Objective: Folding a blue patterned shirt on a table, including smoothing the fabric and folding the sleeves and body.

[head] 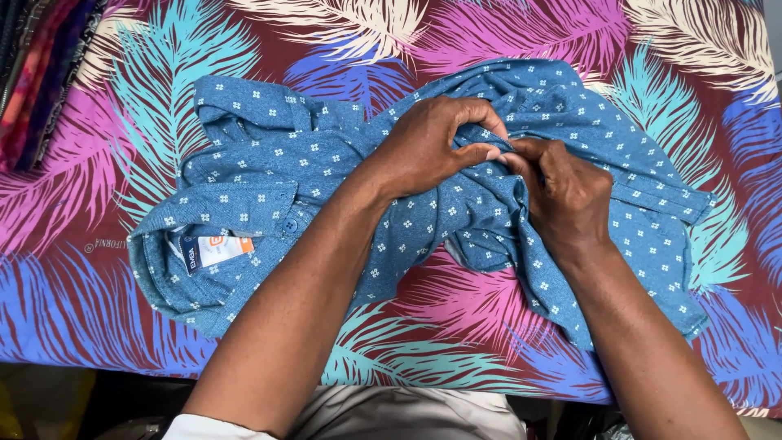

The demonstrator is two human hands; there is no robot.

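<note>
Bright feather-print cloth in pink, teal and maroon covers the table, and a blue shirt with small white flowers lies rumpled across it. Its collar sits at the left with the neck label showing. Judging by the bunched fabric and loose hem at the right, the shirt is not yet laid flat or folded; most of the work looks undone. Both forearms reach in from the near edge and meet over the shirt's middle. The left hand curls down, fingers pinched on a ridge of fabric. The right hand faces it, fingertips closed on the same ridge, the two hands touching.
</note>
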